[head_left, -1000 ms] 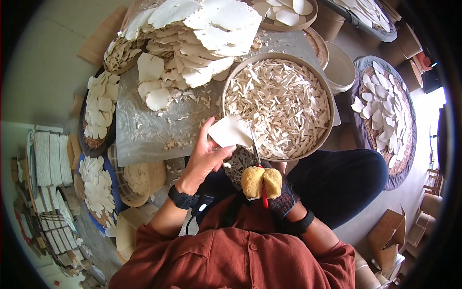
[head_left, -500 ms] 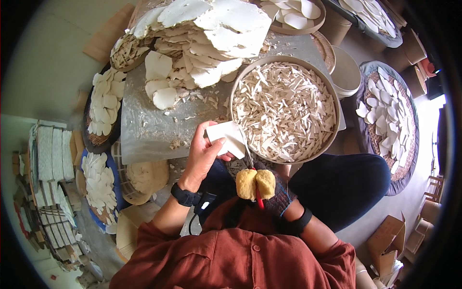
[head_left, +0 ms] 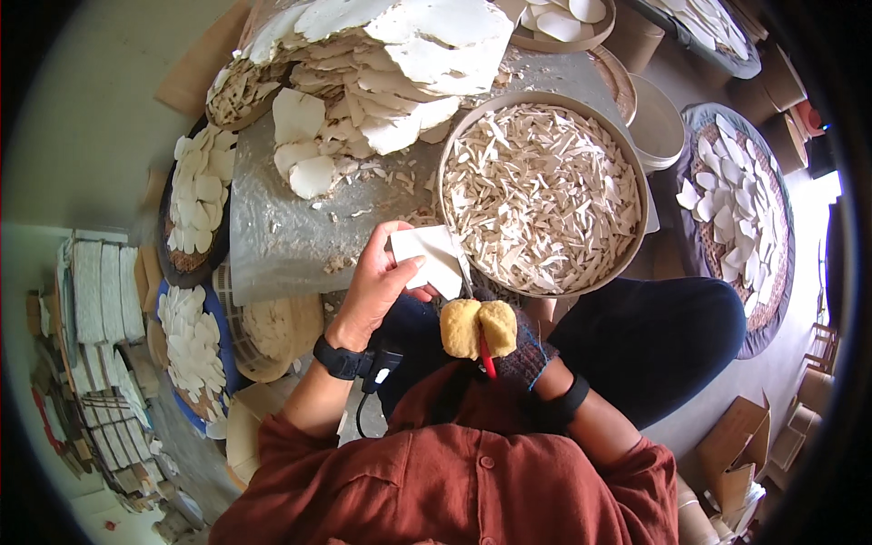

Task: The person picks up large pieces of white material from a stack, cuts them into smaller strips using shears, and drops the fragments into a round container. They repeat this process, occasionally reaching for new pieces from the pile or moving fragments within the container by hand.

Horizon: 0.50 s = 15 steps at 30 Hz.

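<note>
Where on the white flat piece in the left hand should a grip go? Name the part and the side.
Take the white flat piece by its near-left edge, coming from the left as the left hand does. It is thin and flat, so thumb and fingers can pinch its two faces, leaving the right edge free where the gloved right hand works.

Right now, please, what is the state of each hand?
Left hand: closed on a white flat piece.
Right hand: gloved, gripping a red-handled tool.
</note>
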{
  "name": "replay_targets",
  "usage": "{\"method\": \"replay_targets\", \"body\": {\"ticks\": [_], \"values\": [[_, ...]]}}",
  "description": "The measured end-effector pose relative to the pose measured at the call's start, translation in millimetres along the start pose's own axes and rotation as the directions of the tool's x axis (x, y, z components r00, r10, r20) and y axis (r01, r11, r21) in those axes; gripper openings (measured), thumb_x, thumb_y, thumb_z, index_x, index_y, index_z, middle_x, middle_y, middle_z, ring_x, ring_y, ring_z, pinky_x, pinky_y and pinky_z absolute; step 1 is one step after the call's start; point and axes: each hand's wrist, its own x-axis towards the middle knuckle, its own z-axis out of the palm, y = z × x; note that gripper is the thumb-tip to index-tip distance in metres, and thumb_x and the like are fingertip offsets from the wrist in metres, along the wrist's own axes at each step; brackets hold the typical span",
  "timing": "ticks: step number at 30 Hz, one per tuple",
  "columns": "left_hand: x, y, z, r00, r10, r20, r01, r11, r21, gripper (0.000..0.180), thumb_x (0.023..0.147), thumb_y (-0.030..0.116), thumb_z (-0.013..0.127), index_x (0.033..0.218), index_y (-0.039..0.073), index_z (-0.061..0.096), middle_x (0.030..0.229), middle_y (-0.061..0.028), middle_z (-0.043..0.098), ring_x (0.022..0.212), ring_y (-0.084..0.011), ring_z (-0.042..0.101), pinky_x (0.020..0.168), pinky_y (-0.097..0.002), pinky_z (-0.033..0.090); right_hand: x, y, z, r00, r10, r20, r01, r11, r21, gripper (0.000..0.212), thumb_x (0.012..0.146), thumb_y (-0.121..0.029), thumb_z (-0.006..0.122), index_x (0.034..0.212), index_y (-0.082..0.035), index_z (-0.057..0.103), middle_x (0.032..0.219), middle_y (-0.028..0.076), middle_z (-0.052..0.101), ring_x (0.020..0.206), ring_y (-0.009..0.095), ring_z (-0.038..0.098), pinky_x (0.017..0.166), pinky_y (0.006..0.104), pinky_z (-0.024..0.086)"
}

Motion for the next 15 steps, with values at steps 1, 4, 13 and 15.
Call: {"method": "replay_targets", "body": {"ticks": [1, 4, 13, 15], "values": [[0.1, 0.0, 0.1, 1.000, -0.002, 0.022, 0.002, 1.000, 0.002, 0.037, 0.089, 0.003, 0.052, 0.122, 0.004, 0.034, 0.095, -0.0147, 0.063, 0.068, -0.0186, 0.067, 0.055, -0.0269, 0.056, -0.2, -0.9, -0.7, 0.998, 0.059, 0.004, -0.059, 0.997, 0.053, 0.036, 0.085, -0.012, 0.068, 0.117, -0.002, 0.056, 0.111, 0.010, 0.063, 0.101, 0.018, 0.062, 0.089, 0.0317, 0.050], [0.8, -7.2, -4.0, 0.999, -0.035, 0.003, 0.035, 0.999, 0.030, 0.037, 0.089, 0.005, 0.054, 0.122, 0.006, 0.037, 0.096, -0.0130, 0.063, 0.070, -0.0179, 0.067, 0.054, -0.0260, 0.056, -1.6, 1.0, 1.4, 1.000, 0.012, -0.009, -0.010, 0.985, 0.174, 0.033, 0.083, -0.018, 0.069, 0.111, -0.003, 0.060, 0.106, 0.011, 0.065, 0.096, 0.021, 0.063, 0.084, 0.0326, 0.051], [9.2, 67.3, -13.5, 0.920, -0.253, 0.301, 0.081, 0.871, 0.485, 0.063, 0.077, -0.007, 0.051, 0.137, 0.006, 0.036, 0.108, -0.0085, 0.057, 0.084, -0.0123, 0.061, 0.059, -0.0240, 0.052, -2.8, 14.8, 13.6, 0.929, -0.349, -0.124, 0.364, 0.923, 0.125, 0.028, 0.080, -0.027, 0.061, 0.095, -0.004, 0.059, 0.087, 0.011, 0.060, 0.082, 0.027, 0.058, 0.071, 0.0363, 0.047], [27.1, 105.2, 10.3, 0.675, -0.641, 0.366, 0.272, 0.677, 0.684, 0.062, 0.081, -0.006, 0.054, 0.140, 0.007, 0.037, 0.095, -0.0060, 0.063, 0.069, -0.0097, 0.062, 0.055, -0.0230, 0.051, 1.7, 7.1, 20.8, 0.964, -0.212, -0.162, 0.267, 0.753, 0.601, 0.026, 0.085, -0.031, 0.059, 0.086, -0.005, 0.059, 0.078, 0.008, 0.058, 0.073, 0.022, 0.056, 0.063, 0.0327, 0.044]]}}
